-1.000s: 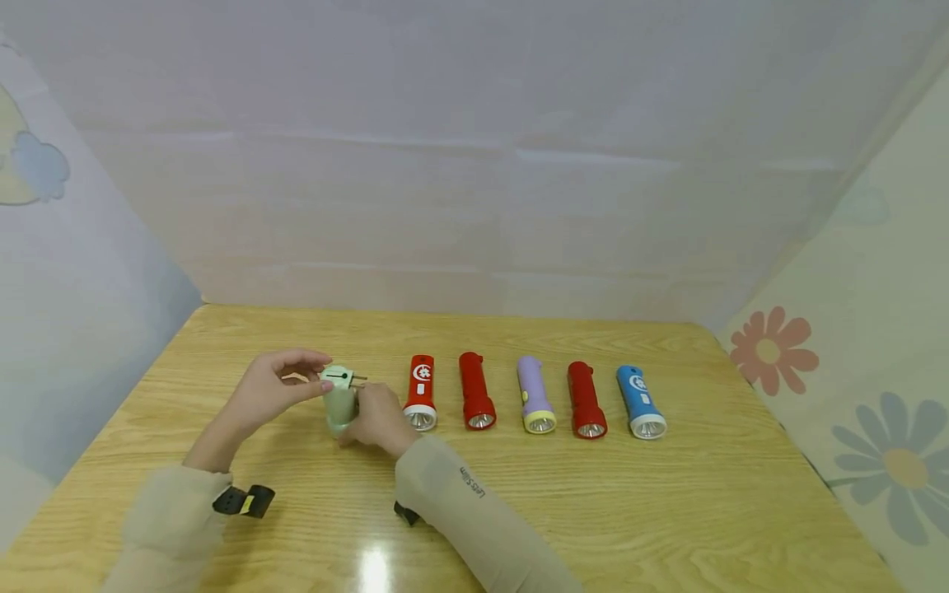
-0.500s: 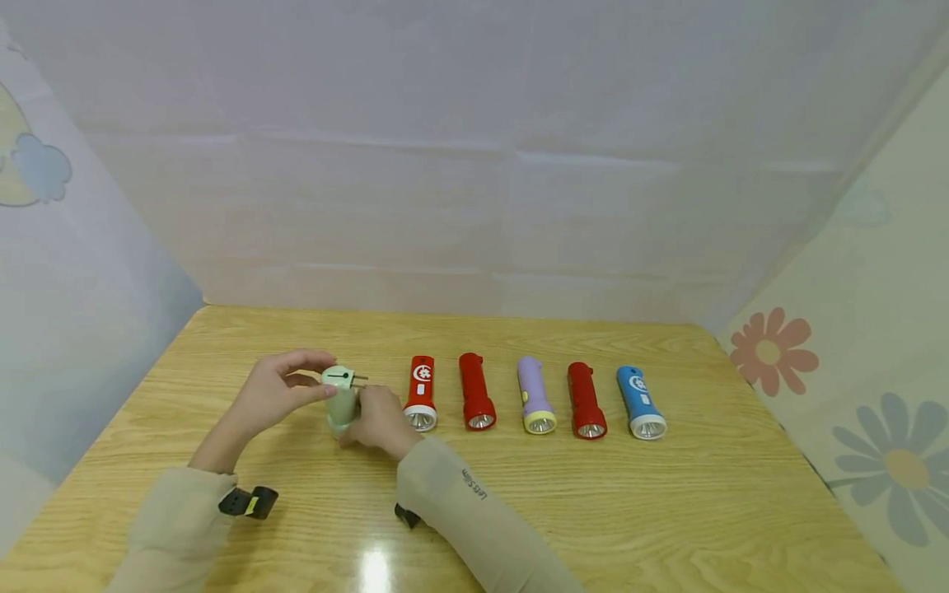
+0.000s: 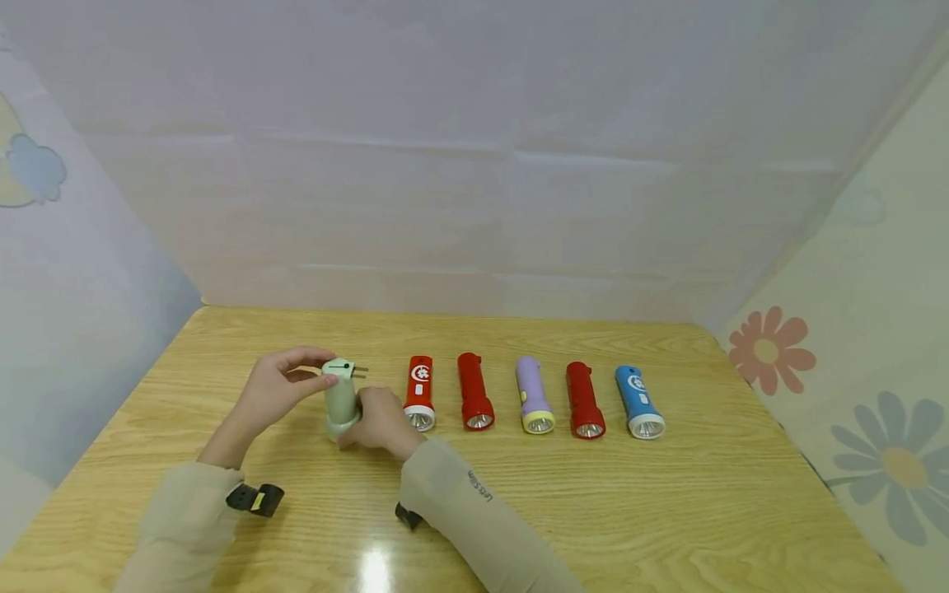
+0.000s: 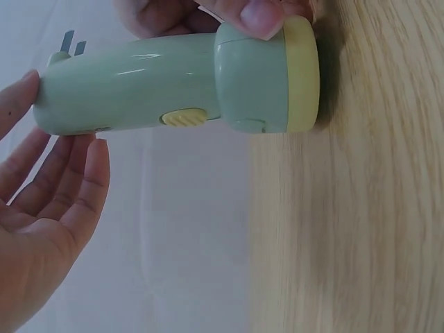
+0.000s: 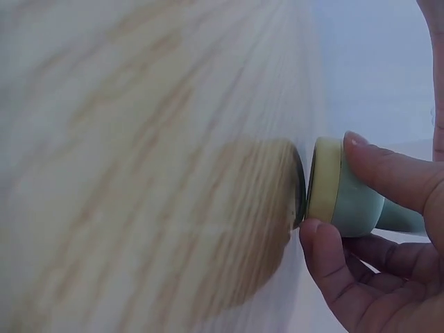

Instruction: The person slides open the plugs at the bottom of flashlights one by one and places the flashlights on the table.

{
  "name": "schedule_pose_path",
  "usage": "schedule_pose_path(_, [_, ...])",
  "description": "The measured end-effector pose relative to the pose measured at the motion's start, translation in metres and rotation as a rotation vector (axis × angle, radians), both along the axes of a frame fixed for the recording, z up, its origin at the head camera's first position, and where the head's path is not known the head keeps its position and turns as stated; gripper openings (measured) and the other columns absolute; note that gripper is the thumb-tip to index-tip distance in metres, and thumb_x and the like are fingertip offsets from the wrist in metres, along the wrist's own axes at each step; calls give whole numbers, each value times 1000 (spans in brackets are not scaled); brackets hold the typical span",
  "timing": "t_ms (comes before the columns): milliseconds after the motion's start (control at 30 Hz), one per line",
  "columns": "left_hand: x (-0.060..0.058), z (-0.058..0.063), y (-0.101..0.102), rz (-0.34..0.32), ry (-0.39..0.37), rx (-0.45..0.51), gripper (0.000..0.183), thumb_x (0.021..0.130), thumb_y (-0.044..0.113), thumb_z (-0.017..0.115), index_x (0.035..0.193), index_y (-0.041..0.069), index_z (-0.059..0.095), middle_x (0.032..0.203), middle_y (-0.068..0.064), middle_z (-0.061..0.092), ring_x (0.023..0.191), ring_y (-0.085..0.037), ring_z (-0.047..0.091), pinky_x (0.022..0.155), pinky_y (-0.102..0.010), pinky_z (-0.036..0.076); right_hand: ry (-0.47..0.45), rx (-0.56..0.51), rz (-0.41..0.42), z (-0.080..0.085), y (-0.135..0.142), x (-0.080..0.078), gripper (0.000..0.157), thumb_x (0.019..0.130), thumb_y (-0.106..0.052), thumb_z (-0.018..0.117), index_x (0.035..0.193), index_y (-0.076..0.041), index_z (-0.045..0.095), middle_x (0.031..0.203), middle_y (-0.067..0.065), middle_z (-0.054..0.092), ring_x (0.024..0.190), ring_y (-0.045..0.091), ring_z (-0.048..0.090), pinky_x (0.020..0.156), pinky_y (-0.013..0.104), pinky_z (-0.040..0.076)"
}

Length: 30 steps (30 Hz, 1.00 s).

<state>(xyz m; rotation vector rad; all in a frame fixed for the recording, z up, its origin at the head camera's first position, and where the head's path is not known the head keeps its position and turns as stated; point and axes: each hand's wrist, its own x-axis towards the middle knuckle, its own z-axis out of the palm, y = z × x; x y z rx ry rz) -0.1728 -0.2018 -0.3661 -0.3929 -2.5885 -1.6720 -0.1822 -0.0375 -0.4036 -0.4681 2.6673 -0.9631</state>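
Observation:
A pale green flashlight (image 3: 340, 401) with a yellow rim stands lens-down at the table's left part. Two metal prongs (image 4: 73, 44) stick out sideways near its tail end. In the head view my left hand (image 3: 278, 391) pinches that tail end between thumb and fingertips. Lower down, my right hand (image 3: 381, 422) grips the wide lamp head, thumb and fingers on opposite sides. A ribbed yellow switch (image 4: 184, 117) shows on the body in the left wrist view. The right wrist view has the yellow rim (image 5: 324, 179) close over the tabletop.
Right of my hands lies a row of flashlights: a red one with a white rim (image 3: 419, 394), a plain red one (image 3: 475, 391), a purple one (image 3: 533, 395), another red (image 3: 585, 399) and a blue one (image 3: 640, 402). The wooden table (image 3: 667, 511) meets a pale backdrop (image 3: 474, 206).
The green flashlight's tail end has risen slightly, so more of its body shows. My left hand has shifted a little to the right with it; the right hand keeps its hold.

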Motion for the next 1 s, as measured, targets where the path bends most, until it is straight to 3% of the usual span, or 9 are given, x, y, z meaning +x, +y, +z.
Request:
schedule_pose_path(400, [-8, -5, 1, 38, 41, -47, 33, 87, 22, 65, 111, -1, 63, 111, -16, 62, 92, -3, 57, 75, -23, 50, -25, -8, 22, 1, 3, 1, 38, 67, -26, 83, 94, -6, 64, 78, -4, 61, 67, 7, 52, 63, 20, 44])
schedule_pose_path(433, [-14, -16, -2, 48, 60, -48, 32, 87, 26, 65, 111, 6, 65, 110, -11, 63, 92, -3, 57, 75, -22, 50, -28, -7, 24, 2, 3, 1, 38, 67, -26, 83, 93, -6, 64, 77, -4, 61, 66, 7, 52, 62, 20, 44])
schedule_pose_path(633, [-14, -12, 1, 69, 38, -63, 35, 88, 27, 63, 115, 6, 64, 112, -11, 63, 94, 0, 53, 76, -18, 48, -43, -4, 37, 1, 4, 2, 36, 69, -28, 82, 93, -6, 66, 76, -5, 62, 64, 7, 52, 60, 20, 43])
schedule_pose_path(667, [-8, -1, 5, 65, 14, -66, 36, 88, 23, 63, 115, 0, 62, 114, -16, 62, 95, 0, 53, 77, -19, 47, -45, -4, 39, 1, 4, 2, 36, 69, -28, 82, 93, -6, 66, 76, -5, 62, 64, 7, 52, 60, 20, 43])
schedule_pose_path(1000, [-15, -7, 5, 61, 19, -76, 39, 88, 25, 63, 117, 0, 60, 113, -16, 61, 96, -6, 54, 76, -21, 48, -63, -19, 44, 2, 5, 2, 33, 70, -27, 81, 90, -6, 67, 73, -5, 62, 60, 7, 51, 57, 20, 42])
